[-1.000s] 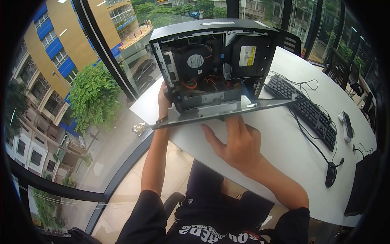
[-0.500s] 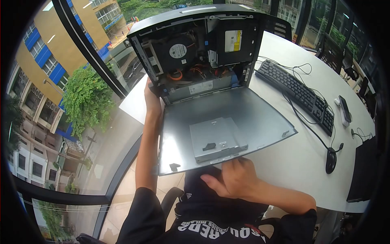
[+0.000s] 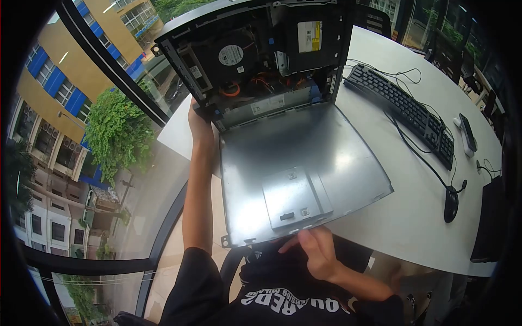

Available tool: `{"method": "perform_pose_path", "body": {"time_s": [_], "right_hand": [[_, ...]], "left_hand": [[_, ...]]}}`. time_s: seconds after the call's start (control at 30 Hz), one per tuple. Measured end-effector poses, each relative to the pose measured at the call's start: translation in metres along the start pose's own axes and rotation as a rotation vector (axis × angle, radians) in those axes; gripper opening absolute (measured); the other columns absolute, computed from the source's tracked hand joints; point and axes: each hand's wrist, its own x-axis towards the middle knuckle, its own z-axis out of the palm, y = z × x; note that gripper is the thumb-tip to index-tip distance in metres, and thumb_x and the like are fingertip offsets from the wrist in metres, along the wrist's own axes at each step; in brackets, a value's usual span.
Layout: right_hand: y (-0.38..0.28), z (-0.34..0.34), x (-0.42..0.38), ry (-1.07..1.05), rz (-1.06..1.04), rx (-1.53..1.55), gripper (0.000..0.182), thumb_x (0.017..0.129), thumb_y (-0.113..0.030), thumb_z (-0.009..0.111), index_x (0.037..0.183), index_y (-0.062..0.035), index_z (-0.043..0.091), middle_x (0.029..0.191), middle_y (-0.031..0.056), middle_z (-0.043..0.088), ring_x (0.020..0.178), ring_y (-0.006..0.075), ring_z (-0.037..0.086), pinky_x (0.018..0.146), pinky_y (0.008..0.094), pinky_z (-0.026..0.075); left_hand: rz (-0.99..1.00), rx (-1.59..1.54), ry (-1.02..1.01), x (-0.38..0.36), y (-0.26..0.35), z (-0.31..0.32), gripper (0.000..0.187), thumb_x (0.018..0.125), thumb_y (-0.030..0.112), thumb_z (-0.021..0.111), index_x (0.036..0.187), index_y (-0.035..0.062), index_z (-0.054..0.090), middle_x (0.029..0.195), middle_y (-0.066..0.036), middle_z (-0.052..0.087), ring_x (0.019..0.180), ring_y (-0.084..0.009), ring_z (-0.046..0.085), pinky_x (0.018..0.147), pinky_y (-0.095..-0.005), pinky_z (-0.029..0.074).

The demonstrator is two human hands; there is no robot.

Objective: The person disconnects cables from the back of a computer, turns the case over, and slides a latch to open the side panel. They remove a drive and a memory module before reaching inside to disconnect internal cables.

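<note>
A desktop computer case stands upright on the table, its inside facing me, with a fan, orange cables and a drive with a yellow-white label. My left hand grips the case's lower left side, its fingers hidden behind it. From the case's lower edge a metal side panel reaches toward me, bearing a raised rectangular section. At the panel's near edge is my right hand, thumb against the rim and other fingers partly beneath it.
Right of the case lie a black keyboard with cables, a mouse and a small black-and-white device. A black object sits at the white table's right end. Glass windows are on the left.
The panel's near edge has swung downward toward me, showing more of its inner face. My right hand has turned, its thumb now up at the rim. The case appears higher in view.
</note>
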Motion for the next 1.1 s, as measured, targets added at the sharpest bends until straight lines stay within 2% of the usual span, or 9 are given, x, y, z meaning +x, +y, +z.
{"method": "perform_pose_path", "body": {"time_s": [0.03, 0.1, 0.3, 0.4, 0.47, 0.53, 0.6, 0.83, 1.1], "right_hand": [[0.002, 0.003, 0.001, 0.042, 0.002, 0.078, 0.041, 0.108, -0.024, 0.043, 0.124, 0.0110, 0.059, 0.112, 0.0223, 0.069, 0.094, 0.0300, 0.071, 0.075, 0.0409, 0.062], [0.006, 0.009, 0.000, 0.129, 0.009, 0.231, 0.038, 0.108, -0.022, 0.045, 0.122, 0.0106, 0.060, 0.111, 0.0220, 0.069, 0.095, 0.0299, 0.071, 0.073, 0.0423, 0.063], [-0.002, 0.017, 0.010, 0.263, 0.001, 0.287, 0.026, 0.106, -0.012, 0.054, 0.119, 0.0088, 0.061, 0.110, 0.0212, 0.070, 0.091, 0.0288, 0.073, 0.069, 0.0420, 0.066], [-0.005, 0.017, 0.012, 0.256, -0.005, 0.269, 0.027, 0.105, -0.013, 0.056, 0.120, 0.0086, 0.061, 0.111, 0.0212, 0.070, 0.092, 0.0297, 0.074, 0.070, 0.0429, 0.066], [-0.011, 0.019, 0.013, 0.286, 0.044, 0.304, 0.026, 0.105, -0.013, 0.056, 0.119, 0.0085, 0.062, 0.111, 0.0213, 0.070, 0.093, 0.0303, 0.074, 0.071, 0.0441, 0.067], [-0.014, 0.019, 0.014, 0.315, 0.088, 0.367, 0.026, 0.104, -0.012, 0.057, 0.119, 0.0084, 0.062, 0.110, 0.0213, 0.071, 0.095, 0.0307, 0.074, 0.073, 0.0450, 0.067], [-0.016, 0.018, 0.014, 0.344, 0.125, 0.459, 0.026, 0.104, -0.012, 0.058, 0.119, 0.0084, 0.063, 0.109, 0.0214, 0.071, 0.097, 0.0310, 0.075, 0.075, 0.0458, 0.067], [-0.013, 0.011, 0.013, 0.305, 0.113, 0.331, 0.024, 0.101, -0.009, 0.060, 0.117, 0.0079, 0.065, 0.110, 0.0213, 0.072, 0.096, 0.0301, 0.075, 0.082, 0.0449, 0.066], [-0.009, 0.012, 0.013, 0.323, 0.111, 0.366, 0.022, 0.100, -0.008, 0.062, 0.117, 0.0068, 0.064, 0.109, 0.0189, 0.072, 0.096, 0.0269, 0.075, 0.081, 0.0402, 0.065]], "left_hand": [[-0.006, -0.014, 0.004, 0.000, 0.003, 0.000, 0.035, 0.104, 0.023, 0.045, 0.126, 0.0053, 0.064, 0.105, -0.002, 0.065, 0.093, -0.0130, 0.060, 0.081, -0.0291, 0.048], [-0.050, -0.112, 0.026, -0.002, 0.008, 0.003, 0.030, 0.102, -0.005, 0.048, 0.125, 0.0016, 0.065, 0.104, 0.000, 0.063, 0.087, -0.0092, 0.058, 0.073, -0.0252, 0.048], [0.020, -0.060, -0.008, 0.002, -0.003, -0.003, 0.032, 0.100, -0.008, 0.051, 0.128, 0.0015, 0.064, 0.108, -0.001, 0.065, 0.093, -0.0100, 0.060, 0.077, -0.0263, 0.050], [0.032, -0.031, -0.006, 0.002, -0.006, -0.003, 0.039, 0.103, 0.034, 0.047, 0.125, 0.0072, 0.065, 0.105, -0.001, 0.064, 0.096, -0.0133, 0.058, 0.086, -0.0294, 0.046], [0.013, -0.019, 0.012, 0.003, -0.005, -0.004, 0.033, 0.099, 0.002, 0.049, 0.129, 0.0030, 0.064, 0.113, -0.003, 0.065, 0.099, -0.0125, 0.060, 0.083, -0.0280, 0.049], [0.026, -0.015, 0.007, 0.005, -0.007, -0.005, 0.039, 0.098, -0.013, 0.050, 0.131, 0.0010, 0.063, 0.117, -0.004, 0.066, 0.100, -0.0121, 0.061, 0.081, -0.0275, 0.051], [0.069, -0.019, -0.019, 0.006, -0.010, -0.006, 0.038, 0.098, -0.012, 0.050, 0.131, 0.0012, 0.063, 0.116, -0.003, 0.066, 0.099, -0.0119, 0.061, 0.080, -0.0277, 0.051], [0.034, -0.101, 0.025, 0.001, -0.003, 0.001, 0.028, 0.105, 0.000, 0.050, 0.129, 0.0013, 0.063, 0.112, -0.004, 0.066, 0.095, -0.0124, 0.061, 0.076, -0.0283, 0.051], [0.083, -0.030, 0.017, 0.011, -0.018, -0.010, 0.025, 0.107, 0.009, 0.055, 0.129, 0.0003, 0.063, 0.103, -0.003, 0.065, 0.087, -0.0111, 0.060, 0.069, -0.0282, 0.050]]}}
